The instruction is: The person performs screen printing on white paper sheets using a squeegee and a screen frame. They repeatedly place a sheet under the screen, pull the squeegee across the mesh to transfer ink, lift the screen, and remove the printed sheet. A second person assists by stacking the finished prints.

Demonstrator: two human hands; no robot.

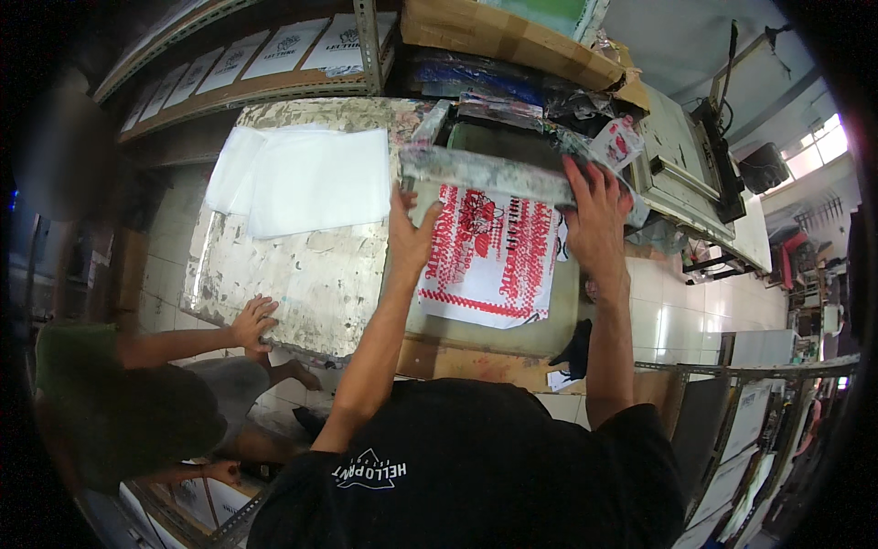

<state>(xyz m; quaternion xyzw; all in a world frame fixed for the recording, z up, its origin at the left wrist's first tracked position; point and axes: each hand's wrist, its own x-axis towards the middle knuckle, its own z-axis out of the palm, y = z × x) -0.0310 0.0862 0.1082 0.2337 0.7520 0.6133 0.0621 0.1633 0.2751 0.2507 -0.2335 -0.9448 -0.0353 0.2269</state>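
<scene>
A screen-printing frame stands tilted up at its near edge, its wooden bar smeared with ink. My right hand grips the right end of that bar, fingers over the top. Just below the bar's left end is my left hand, open, thumb apart from the fingers; whether it touches the frame I cannot tell. Between my forearms lies a white sheet printed with a red checkered pattern and red drawings, on a pale printing board. Its far edge is hidden by the frame.
Blank white sheets lie stacked on the worn table at left, where a co-worker's hand rests on the near edge. Shelves of printed white sheets and a cardboard box stand behind. A machine is at right.
</scene>
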